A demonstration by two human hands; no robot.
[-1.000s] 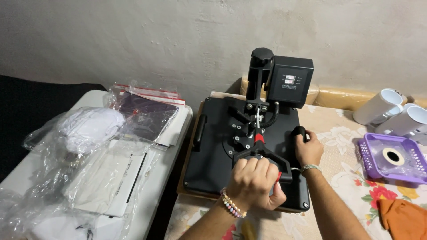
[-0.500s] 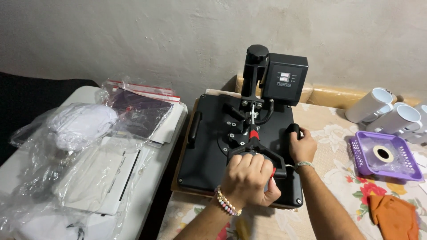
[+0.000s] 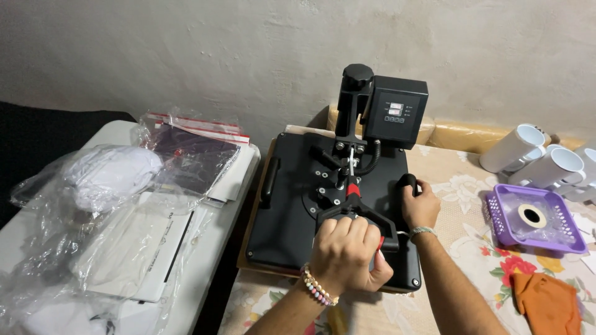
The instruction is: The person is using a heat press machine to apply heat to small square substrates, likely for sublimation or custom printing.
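Note:
A black heat press [image 3: 292, 205] sits on a table with a flowered cloth, its top plate down flat. Its control box [image 3: 395, 111] stands at the back on a black column. My left hand [image 3: 347, 251] is closed around the press's black lever handle [image 3: 366, 214] at the front of the plate. My right hand [image 3: 421, 205] grips a black side handle [image 3: 406, 184] at the plate's right edge. A bead bracelet is on my left wrist.
White mugs [image 3: 534, 158] lie at the far right beside a purple plastic basket [image 3: 535, 218] holding a tape roll. An orange cloth [image 3: 549, 304] lies near the front right. Clear plastic bags with white and dark garments [image 3: 124, 186] cover a white table at left.
The camera view has shifted slightly; both hands stay on the same handles, with the left hand's grip on the lever a little nearer the plate's front edge.

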